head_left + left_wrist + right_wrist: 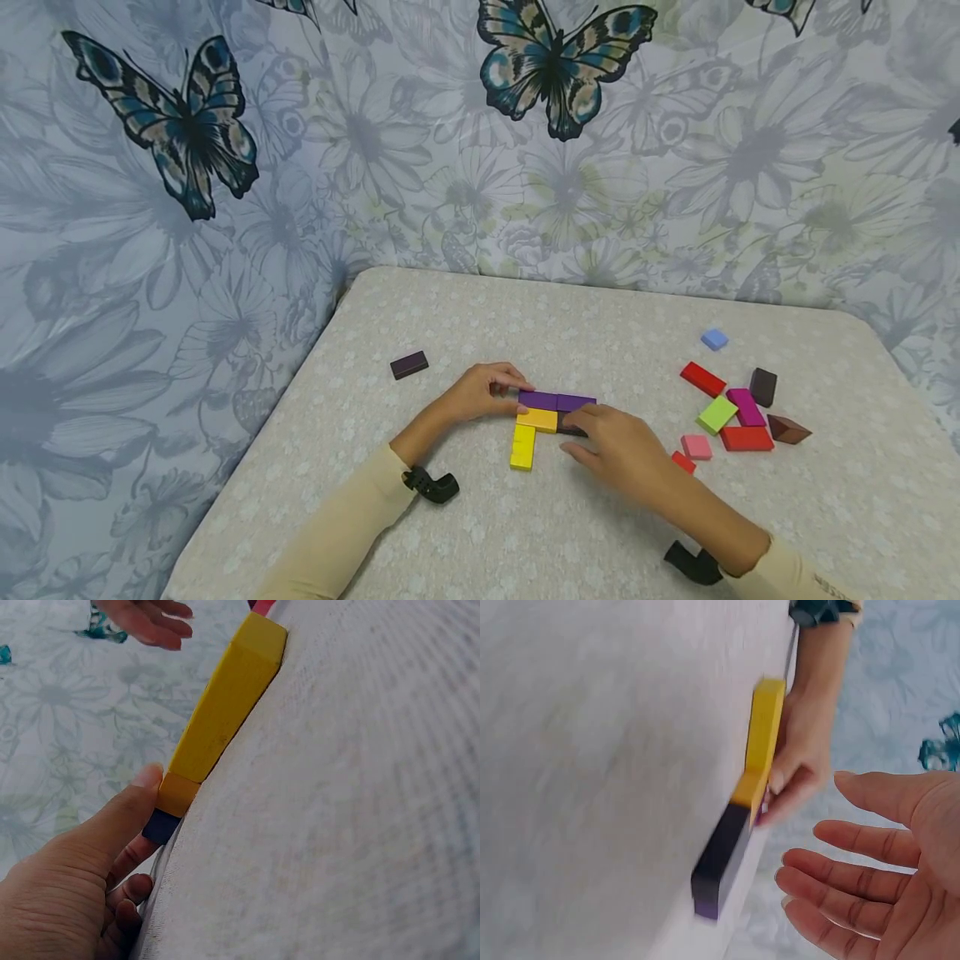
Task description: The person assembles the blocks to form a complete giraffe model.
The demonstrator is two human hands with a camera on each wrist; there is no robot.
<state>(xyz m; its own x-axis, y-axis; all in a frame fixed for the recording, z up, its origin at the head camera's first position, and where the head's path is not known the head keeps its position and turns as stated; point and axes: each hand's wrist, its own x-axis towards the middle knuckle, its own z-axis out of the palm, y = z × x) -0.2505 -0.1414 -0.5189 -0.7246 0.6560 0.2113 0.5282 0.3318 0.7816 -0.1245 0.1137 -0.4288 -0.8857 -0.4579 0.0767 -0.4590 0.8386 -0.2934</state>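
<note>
Flat wooden blocks lie joined on the cloth: two purple blocks (538,401) end to end, an orange block (537,420) and a dark brown block (720,847) along them, and a yellow block (522,447) running toward the person. My left hand (480,392) pinches the left end of the purple row, thumb by the orange block and a finger at the far side. In the left wrist view that left hand (82,877) has its thumb tip at the orange piece. Over the dark brown block, my right hand (618,450) hovers with fingers loosely extended, apart from the blocks in its wrist view.
At the right lie several loose blocks, among them a red block (702,378), a green block (717,414), a magenta block (746,407), a brown triangular block (788,429) and a blue block (715,339). Another dark block (409,365) lies at left. Patterned fabric (420,208) hangs behind the table.
</note>
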